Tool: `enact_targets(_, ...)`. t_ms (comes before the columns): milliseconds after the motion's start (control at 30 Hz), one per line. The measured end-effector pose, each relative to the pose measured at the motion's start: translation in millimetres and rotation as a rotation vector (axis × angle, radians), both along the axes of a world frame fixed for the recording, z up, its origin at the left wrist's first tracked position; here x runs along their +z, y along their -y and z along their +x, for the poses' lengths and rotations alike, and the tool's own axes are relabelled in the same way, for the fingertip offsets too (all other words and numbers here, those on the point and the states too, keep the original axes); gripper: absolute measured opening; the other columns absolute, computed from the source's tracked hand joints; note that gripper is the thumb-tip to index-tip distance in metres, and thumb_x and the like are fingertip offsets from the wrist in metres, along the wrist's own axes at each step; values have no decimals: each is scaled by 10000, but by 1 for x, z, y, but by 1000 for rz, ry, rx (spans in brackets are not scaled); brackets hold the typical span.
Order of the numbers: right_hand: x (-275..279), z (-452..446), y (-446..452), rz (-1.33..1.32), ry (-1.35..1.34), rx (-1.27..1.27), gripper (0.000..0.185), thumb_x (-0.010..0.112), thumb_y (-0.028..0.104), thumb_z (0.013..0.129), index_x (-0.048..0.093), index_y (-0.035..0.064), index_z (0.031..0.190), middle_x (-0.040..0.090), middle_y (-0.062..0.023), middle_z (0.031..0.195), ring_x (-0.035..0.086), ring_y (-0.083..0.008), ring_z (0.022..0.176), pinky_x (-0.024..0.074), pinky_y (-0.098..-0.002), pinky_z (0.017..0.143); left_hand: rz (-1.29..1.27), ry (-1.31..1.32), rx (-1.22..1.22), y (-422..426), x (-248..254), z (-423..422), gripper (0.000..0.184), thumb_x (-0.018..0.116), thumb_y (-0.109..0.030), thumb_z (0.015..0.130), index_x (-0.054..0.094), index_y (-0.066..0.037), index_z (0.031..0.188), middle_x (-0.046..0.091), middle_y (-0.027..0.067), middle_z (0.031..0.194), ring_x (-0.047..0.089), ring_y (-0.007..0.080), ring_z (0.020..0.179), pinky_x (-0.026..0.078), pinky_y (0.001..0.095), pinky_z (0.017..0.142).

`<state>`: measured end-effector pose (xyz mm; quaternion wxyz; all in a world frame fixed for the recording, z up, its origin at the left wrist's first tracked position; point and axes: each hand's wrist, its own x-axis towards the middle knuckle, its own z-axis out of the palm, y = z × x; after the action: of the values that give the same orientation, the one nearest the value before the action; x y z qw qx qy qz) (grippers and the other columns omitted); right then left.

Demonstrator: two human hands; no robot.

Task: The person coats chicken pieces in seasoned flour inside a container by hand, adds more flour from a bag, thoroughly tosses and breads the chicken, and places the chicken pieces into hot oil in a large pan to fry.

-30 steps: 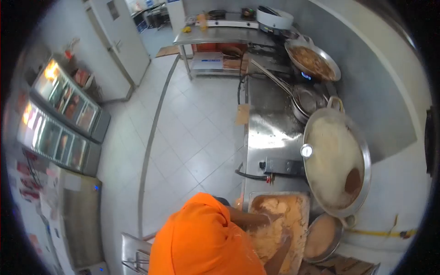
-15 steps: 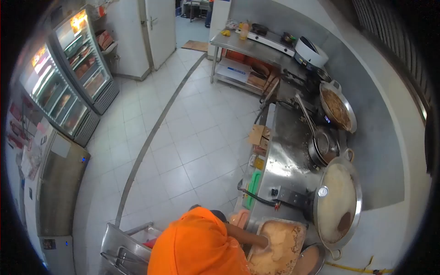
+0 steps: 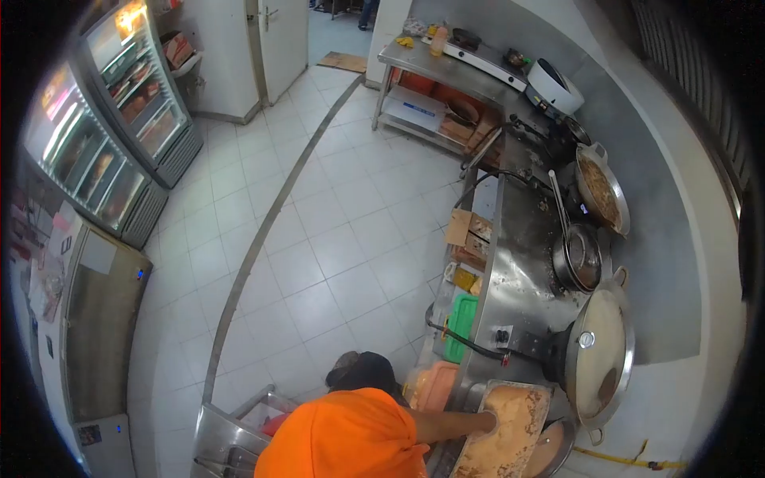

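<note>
From an orange sleeve (image 3: 339,430) at the bottom, a bare forearm that I take as my left reaches right, over a metal tray (image 3: 519,385). My left hand (image 3: 483,422) is pushed into the pale orange, flour-like coating (image 3: 510,430) in it. Its fingers are buried, so I cannot make out whether they grip anything. My right hand is out of view. A bowl (image 3: 569,450) of brownish mix stands right of the tray. Behind them is a large wok (image 3: 629,362) of pale, foamy liquid with a round thermometer (image 3: 586,339) at its edge.
Farther along the steel counter (image 3: 518,271) stand a pan with strainers (image 3: 578,259) and another filled wok (image 3: 599,187). Below its edge are a green lid (image 3: 460,327) and a pink tub (image 3: 434,386). A metal rack (image 3: 231,426) lies left; lit fridges (image 3: 131,88) line the wall.
The view has shifted, so the counter sits farther right. More of the forearm and a dark shape beyond the sleeve show now. The hand stays in the tray.
</note>
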<state>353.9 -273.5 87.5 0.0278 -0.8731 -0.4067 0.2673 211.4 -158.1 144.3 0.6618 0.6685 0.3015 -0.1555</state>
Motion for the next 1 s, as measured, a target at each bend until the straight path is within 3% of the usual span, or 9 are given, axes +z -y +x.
enact_targets(367,-66,55,137,58,-149,-452,395,549,254,857,507,-1,1156,481,-205,1196,470,-265,1028,400,-395,895,419,-140,-218,-9,-11,46,479,514,-343,863,508,-59,1249,563,100,1172,541,266,981,431,395,849)
enact_targets(500,-106,47,203,51,-249,-674,382,553,249,857,521,-3,1141,488,-205,1185,480,-265,1011,408,-399,886,353,53,-179,6,-60,76,504,555,-413,813,551,-46,1159,582,109,1104,553,254,939,438,380,821)
enact_targets(667,-144,58,199,120,-395,-865,365,557,243,857,538,-7,1122,497,-205,1171,493,-265,988,418,-404,874,309,144,-223,24,-86,116,556,605,-500,750,605,-29,1047,606,121,1019,568,238,887,447,361,786)
enact_targets(800,-169,70,176,175,-519,-991,353,561,238,856,552,-10,1107,505,-206,1160,504,-265,971,426,-408,864,386,128,-221,19,-66,145,610,645,-569,699,648,-16,957,625,131,951,581,226,846,454,346,758)
enact_targets(833,-174,72,179,171,-539,-1015,350,562,237,856,556,-10,1103,507,-206,1157,506,-265,966,428,-409,862,367,199,-178,20,-60,141,557,608,-515,745,642,5,941,616,151,928,582,213,825,450,336,750)
enact_targets(900,-179,69,178,116,-539,-1003,344,564,235,856,563,-12,1095,510,-206,1151,511,-265,957,433,-411,857,834,256,-618,46,-117,148,472,525,-410,824,593,10,1030,576,166,1032,548,239,940,425,372,794)
enact_targets(933,-185,61,184,55,-492,-928,341,565,233,856,566,-13,1091,512,-206,1149,514,-265,953,435,-412,854,973,258,-623,63,-128,138,454,500,-377,851,555,4,1092,556,159,1064,525,244,979,396,371,851)
enact_targets(967,-204,55,194,-52,-308,-651,345,579,237,849,572,-6,1094,516,-196,1164,517,-247,964,446,-407,837,1126,263,-615,70,-134,128,442,475,-345,878,517,-3,1155,537,152,1095,503,248,1018,368,370,908)
enact_targets(1000,-195,49,203,-75,-260,-610,350,576,242,851,569,-4,1099,514,-195,1167,517,-249,968,445,-407,839,1156,279,-628,67,-140,122,441,474,-331,886,499,-8,1185,527,149,1113,492,254,1036,355,373,935)
